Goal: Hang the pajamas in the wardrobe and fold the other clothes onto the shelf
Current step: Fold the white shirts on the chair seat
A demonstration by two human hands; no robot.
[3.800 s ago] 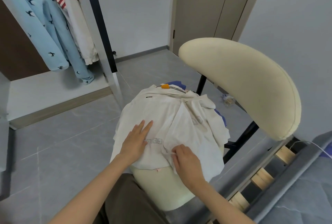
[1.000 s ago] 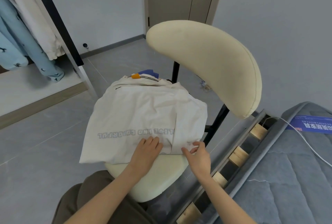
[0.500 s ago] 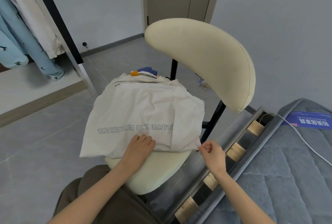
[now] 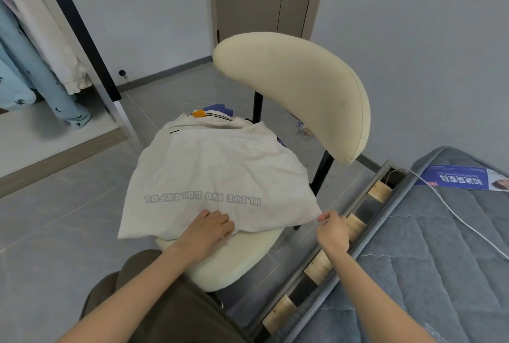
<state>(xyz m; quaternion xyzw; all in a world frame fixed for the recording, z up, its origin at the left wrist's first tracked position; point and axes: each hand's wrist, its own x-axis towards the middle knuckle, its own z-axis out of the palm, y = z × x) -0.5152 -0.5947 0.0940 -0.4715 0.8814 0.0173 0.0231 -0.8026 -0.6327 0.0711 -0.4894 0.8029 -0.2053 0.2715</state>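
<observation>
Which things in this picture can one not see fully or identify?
Head view:
Clothes under the cream T-shirt: it covers them; only a blue edge shows.
Hanging pajamas: cut off by the left edge.
Small thing on the floor: blurred, too small.
Leaflet print: too small.
</observation>
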